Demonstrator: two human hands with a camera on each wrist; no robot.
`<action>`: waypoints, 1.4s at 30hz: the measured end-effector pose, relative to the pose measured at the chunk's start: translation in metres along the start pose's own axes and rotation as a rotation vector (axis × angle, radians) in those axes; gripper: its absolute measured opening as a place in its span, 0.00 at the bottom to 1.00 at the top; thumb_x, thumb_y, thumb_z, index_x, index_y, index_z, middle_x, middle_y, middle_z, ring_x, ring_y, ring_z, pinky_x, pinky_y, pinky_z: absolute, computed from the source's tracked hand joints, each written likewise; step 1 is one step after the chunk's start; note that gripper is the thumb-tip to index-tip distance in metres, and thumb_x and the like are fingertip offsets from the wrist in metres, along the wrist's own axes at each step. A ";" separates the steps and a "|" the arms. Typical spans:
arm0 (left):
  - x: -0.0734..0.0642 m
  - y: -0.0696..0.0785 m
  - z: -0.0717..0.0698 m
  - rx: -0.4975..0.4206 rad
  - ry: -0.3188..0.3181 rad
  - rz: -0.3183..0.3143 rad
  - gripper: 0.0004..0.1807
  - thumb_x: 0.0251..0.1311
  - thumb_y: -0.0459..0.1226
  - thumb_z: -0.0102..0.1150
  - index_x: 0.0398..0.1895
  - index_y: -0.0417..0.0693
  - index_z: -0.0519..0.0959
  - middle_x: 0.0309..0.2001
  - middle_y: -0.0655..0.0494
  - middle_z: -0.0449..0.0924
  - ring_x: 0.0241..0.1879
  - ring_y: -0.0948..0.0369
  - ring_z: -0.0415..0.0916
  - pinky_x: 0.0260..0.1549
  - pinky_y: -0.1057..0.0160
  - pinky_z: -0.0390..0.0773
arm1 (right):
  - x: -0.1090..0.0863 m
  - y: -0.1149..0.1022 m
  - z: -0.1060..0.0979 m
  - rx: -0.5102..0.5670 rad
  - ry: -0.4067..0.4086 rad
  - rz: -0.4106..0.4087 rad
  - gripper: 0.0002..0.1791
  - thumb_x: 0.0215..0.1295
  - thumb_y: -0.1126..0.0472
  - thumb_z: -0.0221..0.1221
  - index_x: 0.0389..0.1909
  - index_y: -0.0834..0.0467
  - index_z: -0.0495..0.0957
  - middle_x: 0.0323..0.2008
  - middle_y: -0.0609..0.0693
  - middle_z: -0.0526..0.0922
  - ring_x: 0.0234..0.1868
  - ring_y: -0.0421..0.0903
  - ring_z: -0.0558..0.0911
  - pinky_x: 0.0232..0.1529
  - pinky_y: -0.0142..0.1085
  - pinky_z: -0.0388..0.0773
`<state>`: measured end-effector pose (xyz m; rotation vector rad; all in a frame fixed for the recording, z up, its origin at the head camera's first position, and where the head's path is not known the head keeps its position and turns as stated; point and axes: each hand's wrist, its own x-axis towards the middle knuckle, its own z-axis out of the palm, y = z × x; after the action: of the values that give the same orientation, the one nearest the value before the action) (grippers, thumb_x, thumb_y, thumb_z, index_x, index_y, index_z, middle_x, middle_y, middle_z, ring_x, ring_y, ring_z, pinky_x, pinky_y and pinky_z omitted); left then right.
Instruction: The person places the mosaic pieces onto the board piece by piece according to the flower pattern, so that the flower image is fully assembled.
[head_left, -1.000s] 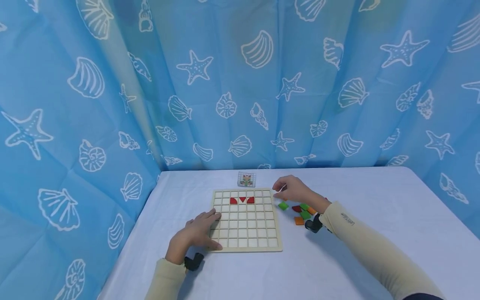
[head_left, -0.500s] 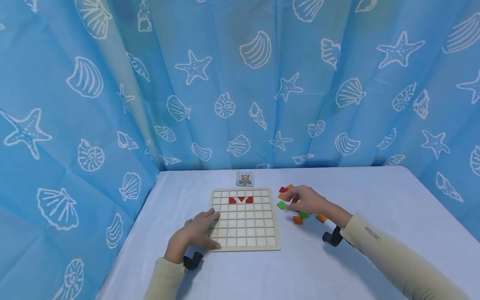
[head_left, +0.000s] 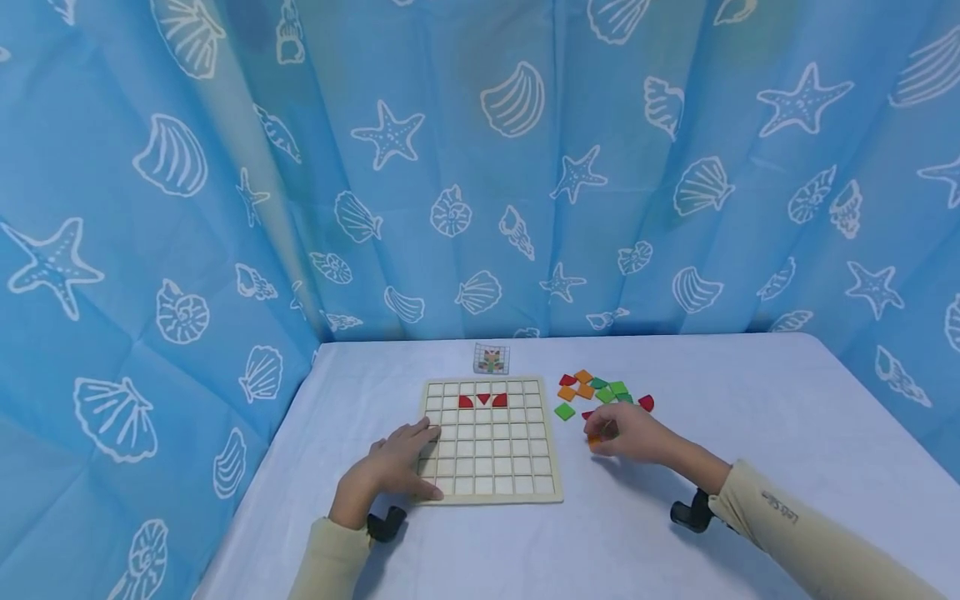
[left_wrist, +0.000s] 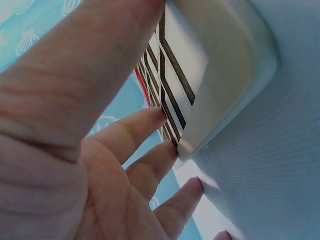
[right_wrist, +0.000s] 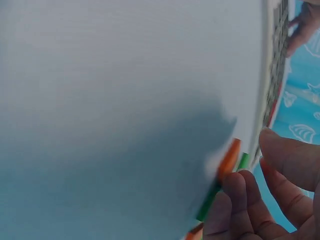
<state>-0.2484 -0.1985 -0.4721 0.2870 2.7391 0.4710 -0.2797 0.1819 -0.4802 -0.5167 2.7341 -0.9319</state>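
My left hand [head_left: 393, 460] rests on the left edge of a pale gridded board [head_left: 557, 467], fingers spread; its thumb touches the near left corner. In the left wrist view, fingertips [left_wrist: 159, 116] meet the rim. Three red tiles [head_left: 483, 399] sit in one row of the board: two quarter-rounds with a triangle between them. Right of the board, my right hand [head_left: 633, 433] is bent over an orange square tile [head_left: 595, 444]. The right wrist view shows its thumb and forefinger apart, with an orange tile [right_wrist: 229, 161] and green pieces [right_wrist: 207, 204] beyond the fingers.
Behind the right hand lie loose orange tiles [head_left: 584, 391], green tiles [head_left: 565, 412] and red tiles [head_left: 647, 403]. A small pattern card [head_left: 491, 359] lies beyond the board on the white tablecloth [head_left: 495, 550]. A blue seashell curtain [head_left: 480, 208] hangs behind.
My right hand has moved from beside the board's far right corner back towards me, over the loose tiles, uncovering those behind it. My left hand has stayed on the board's edge.
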 end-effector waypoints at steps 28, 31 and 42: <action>0.000 0.002 -0.002 -0.019 -0.019 0.004 0.56 0.40 0.53 0.80 0.75 0.52 0.62 0.78 0.47 0.53 0.76 0.43 0.50 0.67 0.29 0.53 | 0.004 -0.007 0.016 -0.194 0.040 0.078 0.17 0.51 0.62 0.75 0.43 0.56 0.83 0.34 0.44 0.81 0.36 0.41 0.75 0.41 0.35 0.82; -0.001 0.001 -0.002 -0.017 -0.017 0.001 0.56 0.40 0.53 0.80 0.75 0.52 0.62 0.78 0.48 0.53 0.76 0.43 0.50 0.67 0.29 0.53 | 0.003 -0.008 0.017 -0.186 0.050 0.083 0.17 0.50 0.61 0.75 0.42 0.57 0.84 0.34 0.44 0.80 0.36 0.41 0.74 0.41 0.34 0.81; 0.000 -0.002 0.000 -0.015 -0.004 0.009 0.56 0.42 0.53 0.79 0.75 0.54 0.61 0.78 0.49 0.53 0.76 0.44 0.50 0.68 0.30 0.52 | 0.001 -0.014 0.015 -0.135 0.023 0.106 0.16 0.53 0.63 0.73 0.34 0.53 0.74 0.28 0.45 0.76 0.33 0.42 0.74 0.38 0.34 0.79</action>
<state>-0.2485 -0.1999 -0.4729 0.2965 2.7300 0.4924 -0.2727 0.1627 -0.4833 -0.3804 2.8278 -0.7370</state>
